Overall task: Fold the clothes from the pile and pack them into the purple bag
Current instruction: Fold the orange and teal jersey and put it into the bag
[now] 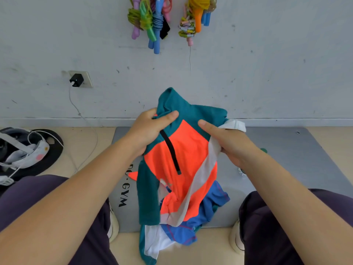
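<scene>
Over mat (286, 150), both hands w/ jacket (183, 150)

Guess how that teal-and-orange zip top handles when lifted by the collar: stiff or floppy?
Probably floppy: the teal-and-orange top hangs in loose folds from both hands, left hand and right hand, its sleeve dangling. Likely light, since fingertip pinches hold it up. It looks like thin, smooth sportswear, so it may slide when stacked.

"GYM" on grey mat (286, 150)
</scene>
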The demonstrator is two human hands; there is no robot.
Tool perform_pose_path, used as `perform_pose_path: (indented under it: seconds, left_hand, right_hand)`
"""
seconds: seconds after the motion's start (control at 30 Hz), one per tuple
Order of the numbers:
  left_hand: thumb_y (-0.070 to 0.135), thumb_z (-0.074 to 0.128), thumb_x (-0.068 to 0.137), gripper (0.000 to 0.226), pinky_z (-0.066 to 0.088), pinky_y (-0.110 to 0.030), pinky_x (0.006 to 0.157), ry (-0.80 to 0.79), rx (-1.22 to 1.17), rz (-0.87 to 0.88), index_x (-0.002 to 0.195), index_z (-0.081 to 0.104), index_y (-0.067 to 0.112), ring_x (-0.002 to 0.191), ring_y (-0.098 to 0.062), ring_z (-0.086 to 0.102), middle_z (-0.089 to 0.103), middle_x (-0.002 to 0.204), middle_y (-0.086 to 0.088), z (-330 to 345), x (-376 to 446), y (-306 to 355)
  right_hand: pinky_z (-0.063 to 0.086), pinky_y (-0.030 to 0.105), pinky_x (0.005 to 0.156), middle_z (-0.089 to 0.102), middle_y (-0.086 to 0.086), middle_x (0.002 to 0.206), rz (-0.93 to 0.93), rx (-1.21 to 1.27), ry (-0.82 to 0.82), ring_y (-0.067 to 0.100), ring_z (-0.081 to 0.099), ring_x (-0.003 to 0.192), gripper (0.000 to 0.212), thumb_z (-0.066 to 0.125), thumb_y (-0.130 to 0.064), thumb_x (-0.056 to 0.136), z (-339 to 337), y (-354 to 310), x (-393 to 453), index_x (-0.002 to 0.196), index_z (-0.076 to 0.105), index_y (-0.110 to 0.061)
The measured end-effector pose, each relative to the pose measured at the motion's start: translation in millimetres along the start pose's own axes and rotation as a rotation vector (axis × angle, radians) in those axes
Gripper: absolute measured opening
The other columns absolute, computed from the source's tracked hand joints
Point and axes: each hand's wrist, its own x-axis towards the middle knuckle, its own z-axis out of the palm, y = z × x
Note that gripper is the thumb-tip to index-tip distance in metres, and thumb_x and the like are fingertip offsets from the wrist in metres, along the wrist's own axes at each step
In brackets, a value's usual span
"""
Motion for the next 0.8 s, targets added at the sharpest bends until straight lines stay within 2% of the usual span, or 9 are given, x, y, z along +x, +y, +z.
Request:
perform_pose_path:
  seconds: [0.1, 0.17, 0.23, 0.27, 0.33, 0.43, 0.53, 0.67, 0.8]
  left_hand:
    - [0.031, 0.076, 0.082, 0.013, 0.057, -0.03, 0.073, -0.114, 0.013, 0.033, 0.089, 0.074, 0.02, 0.083, -0.019, 0.074, 0.077, 0.093, -0.006, -5.6, -3.7, 9.9]
    - [0.029, 0.077, 0.079, 0.014, 0.057, -0.027, 0.073, -0.286, 0.043, 0.026, 0.09, 0.077, 0.021, 0.086, -0.018, 0.073, 0.077, 0.096, -0.006, -5.5, -9.8, 12.9]
    - [0.03, 0.078, 0.078, 0.019, 0.057, -0.026, 0.077, -0.443, 0.078, -0.005, 0.096, 0.077, 0.024, 0.093, -0.019, 0.072, 0.076, 0.102, -0.006, -3.4, -16.1, 14.2]
    - [0.031, 0.077, 0.078, 0.02, 0.057, -0.026, 0.078, -0.5, 0.091, -0.016, 0.097, 0.077, 0.025, 0.095, -0.019, 0.072, 0.076, 0.104, -0.005, -2.0, -18.7, 14.7]
    - [0.035, 0.075, 0.079, 0.017, 0.055, -0.022, 0.074, -0.559, 0.111, -0.007, 0.094, 0.077, 0.027, 0.09, -0.015, 0.073, 0.076, 0.099, -0.001, 0.0, -21.5, 15.9]
    - [0.042, 0.075, 0.077, 0.014, 0.054, -0.019, 0.068, -0.527, 0.149, 0.015, 0.088, 0.077, 0.034, 0.084, -0.01, 0.072, 0.076, 0.091, 0.005, -0.7, -19.9, 17.0]
    - [0.053, 0.079, 0.072, 0.026, 0.055, -0.021, 0.073, -0.47, 0.245, 0.056, 0.092, 0.075, 0.037, 0.089, -0.009, 0.072, 0.076, 0.094, 0.008, -3.1, -13.5, 13.1]
    - [0.051, 0.084, 0.058, 0.048, 0.055, -0.028, 0.079, -0.463, 0.341, -0.011, 0.097, 0.073, 0.024, 0.089, -0.012, 0.071, 0.076, 0.095, 0.005, -15.5, -5.1, 6.2]
    - [0.042, 0.088, 0.058, 0.033, 0.049, -0.026, 0.079, -0.586, 0.539, -0.223, 0.08, 0.073, 0.024, 0.081, -0.013, 0.066, 0.072, 0.087, 0.004, -26.4, -1.3, -13.3]
  right_hand:
    - [0.052, 0.02, 0.067, 0.071, -0.002, 0.08, -0.111, -0.152, 0.149, 0.006, 0.065, 0.075, 0.039, 0.08, -0.049, 0.071, -6.3, -0.6, 3.1, 0.083, 0.067, -0.014]
    - [0.041, 0.008, 0.058, 0.059, -0.009, 0.086, -0.206, -0.239, 0.186, -0.007, 0.054, 0.065, 0.045, 0.077, -0.052, 0.073, -7.2, -2.9, 1.8, 0.093, 0.058, -0.016]
    - [0.044, 0.006, 0.068, 0.057, -0.018, 0.115, -0.259, -0.277, 0.019, -0.019, 0.056, 0.089, 0.069, 0.074, -0.057, 0.072, -6.7, -7.7, -3.5, 0.127, 0.051, -0.022]
    - [0.047, 0.009, 0.074, 0.06, -0.017, 0.12, -0.292, -0.273, -0.125, -0.015, 0.058, 0.1, 0.068, 0.074, -0.054, 0.073, -5.2, -9.3, -6.3, 0.13, 0.052, -0.024]
    - [0.051, 0.014, 0.077, 0.07, -0.011, 0.112, -0.286, -0.263, -0.38, 0.001, 0.066, 0.101, 0.044, 0.074, -0.038, 0.081, -0.2, -9.1, -12.3, 0.121, 0.062, -0.023]
    - [0.053, 0.017, 0.078, 0.074, -0.006, 0.108, -0.17, -0.233, -0.497, 0.01, 0.07, 0.101, 0.03, 0.076, -0.033, 0.078, 5.5, -8.3, -18.3, 0.107, 0.072, -0.025]
    - [0.054, 0.022, 0.079, 0.074, 0.001, 0.108, -0.15, -0.165, -0.468, 0.016, 0.07, 0.102, 0.03, 0.075, -0.032, 0.078, 3.5, -6.1, -15.0, 0.106, 0.073, -0.022]
    - [0.055, 0.025, 0.08, 0.073, 0.008, 0.111, -0.179, 0.015, -0.353, 0.021, 0.07, 0.103, 0.034, 0.068, -0.029, 0.082, -3.7, -7.5, -10.7, 0.11, 0.071, -0.011]
    - [0.056, 0.025, 0.08, 0.073, 0.008, 0.111, -0.162, 0.184, -0.228, 0.019, 0.069, 0.102, 0.034, 0.065, -0.029, 0.082, -17.1, -10.4, -5.9, 0.109, 0.069, -0.01]
